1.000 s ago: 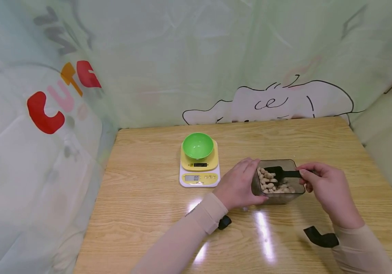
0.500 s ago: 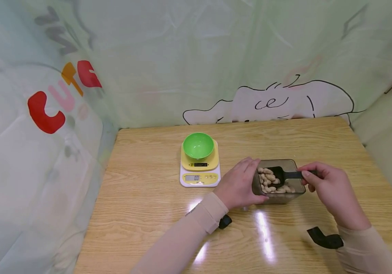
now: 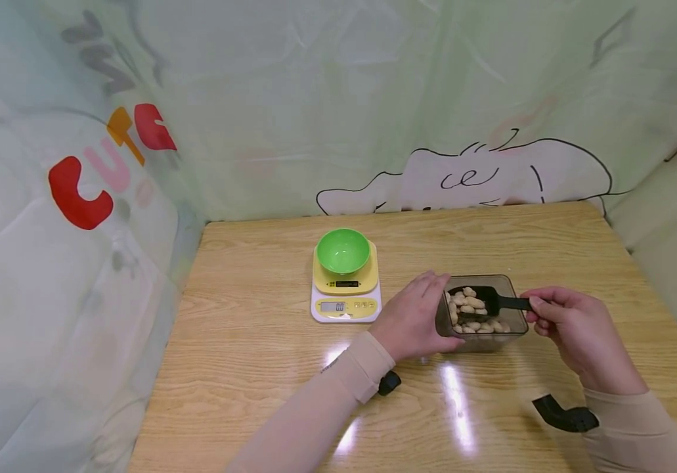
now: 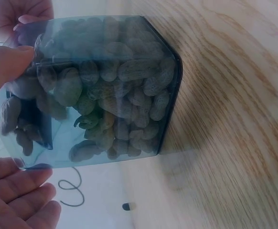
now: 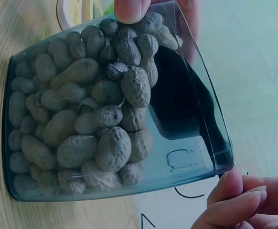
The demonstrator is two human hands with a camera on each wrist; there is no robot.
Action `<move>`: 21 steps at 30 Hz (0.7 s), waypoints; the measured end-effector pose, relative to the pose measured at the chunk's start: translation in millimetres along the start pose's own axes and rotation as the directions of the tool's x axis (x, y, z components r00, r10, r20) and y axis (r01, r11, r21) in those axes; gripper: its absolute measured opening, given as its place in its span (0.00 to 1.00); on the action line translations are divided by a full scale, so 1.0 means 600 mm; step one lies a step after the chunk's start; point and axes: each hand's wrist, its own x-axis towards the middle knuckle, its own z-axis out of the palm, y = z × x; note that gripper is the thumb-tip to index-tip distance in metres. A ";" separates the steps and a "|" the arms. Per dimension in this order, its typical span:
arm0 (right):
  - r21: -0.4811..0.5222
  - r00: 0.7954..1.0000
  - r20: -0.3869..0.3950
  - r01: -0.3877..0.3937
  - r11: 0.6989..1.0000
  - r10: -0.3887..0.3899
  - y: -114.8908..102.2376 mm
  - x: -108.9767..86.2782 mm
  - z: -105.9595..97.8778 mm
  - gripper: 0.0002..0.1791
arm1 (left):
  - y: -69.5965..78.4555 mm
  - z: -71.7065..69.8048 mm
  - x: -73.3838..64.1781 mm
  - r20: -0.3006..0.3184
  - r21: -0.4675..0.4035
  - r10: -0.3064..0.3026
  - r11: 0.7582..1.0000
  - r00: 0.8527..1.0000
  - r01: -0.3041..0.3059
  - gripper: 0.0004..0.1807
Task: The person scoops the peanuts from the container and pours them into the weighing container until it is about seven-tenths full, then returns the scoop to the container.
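My left hand (image 3: 412,318) grips the left end of a clear, grey-tinted container (image 3: 477,343), thumb at the near side and fingers at the far side. Unshelled peanuts (image 5: 96,119) fill its lower part. Between thumb and fingers, my right hand (image 3: 580,332) pinches the handle of a black scoop (image 3: 492,301) at the container's right rim. Several peanuts lie in the scoop's bowl, which is inside the container above the remaining peanuts. Through the wall, the left wrist view also shows the dark scoop (image 4: 41,124).
Left of the container stands a yellow and white kitchen scale (image 3: 345,307) reading 0.0. An empty green bowl (image 3: 343,251) sits on its platform. The wooden table (image 3: 243,341) meets a printed curtain (image 3: 291,131) at the back and sides.
The scoop has risen out of the peanuts with a load in it, and my right hand has shifted slightly right. The left hand and container stay put.
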 end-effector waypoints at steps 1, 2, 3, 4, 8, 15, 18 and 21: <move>0.016 1.000 -0.001 0.003 1.000 -0.003 0.001 0.000 0.000 0.15 | 0.000 0.000 0.000 0.001 0.001 0.000 1.000 1.000 0.000 0.65; 0.033 1.000 -0.001 0.005 0.999 -0.005 0.001 0.000 -0.001 0.16 | 0.000 -0.001 0.000 0.002 0.003 0.001 1.000 1.000 -0.001 0.65; 0.049 1.000 0.001 0.003 0.999 -0.004 0.002 0.000 -0.001 0.16 | 0.000 -0.001 0.000 0.001 0.004 0.002 1.000 1.000 -0.002 0.64; 0.063 1.000 0.005 0.002 0.998 -0.002 0.002 0.000 -0.002 0.15 | -0.001 -0.001 0.000 0.002 0.002 0.002 1.000 1.000 -0.002 0.64; 0.126 1.000 0.022 -0.013 0.992 0.011 0.003 -0.002 -0.009 0.15 | -0.001 0.000 -0.001 0.001 -0.004 0.001 1.000 1.000 -0.001 0.64; 0.224 0.999 0.045 -0.027 0.974 0.018 0.005 -0.004 -0.020 0.16 | -0.002 0.002 -0.003 -0.007 0.010 0.020 1.000 1.000 -0.020 0.64; 0.254 0.999 0.045 -0.025 0.967 0.014 0.005 -0.003 -0.023 0.16 | -0.003 0.007 -0.005 -0.027 0.024 0.037 0.999 0.999 -0.036 0.64; 0.272 0.999 0.042 -0.017 0.962 0.006 0.002 -0.002 -0.024 0.16 | -0.006 0.012 -0.009 -0.051 0.040 0.050 0.998 0.997 -0.048 0.64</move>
